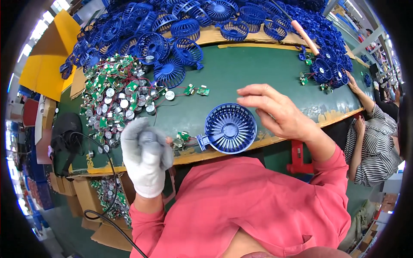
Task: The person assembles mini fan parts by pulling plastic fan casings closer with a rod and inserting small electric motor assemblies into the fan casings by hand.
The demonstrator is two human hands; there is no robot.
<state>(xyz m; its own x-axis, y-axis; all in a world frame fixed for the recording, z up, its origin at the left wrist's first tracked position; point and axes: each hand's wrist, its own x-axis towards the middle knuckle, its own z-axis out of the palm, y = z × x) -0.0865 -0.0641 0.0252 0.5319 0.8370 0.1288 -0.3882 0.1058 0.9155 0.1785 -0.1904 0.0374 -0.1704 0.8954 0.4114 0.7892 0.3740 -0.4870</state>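
Note:
A round blue plastic fan housing (230, 128) with slatted sides lies open side up at the table's front edge, its short tab pointing left. Just past its right rim, my right hand (275, 109) is bare and open, fingers stretched out over the housing's far right side. My left hand (146, 157), in a white and grey glove, is closed with curled fingers, left of the housing. Whatever those fingers hold, if anything, is hidden. Between that hand and the housing's tab sits a small green circuit board (183, 136) with parts around it.
Motors wired to green boards (124, 103) form a heap at left. Blue fan housings (167, 43) pile up along the back. A soldering iron with a pink handle (304, 36) hangs at back right. A person in a striped top (376, 146) sits at right; a black cable (112, 180) runs at left.

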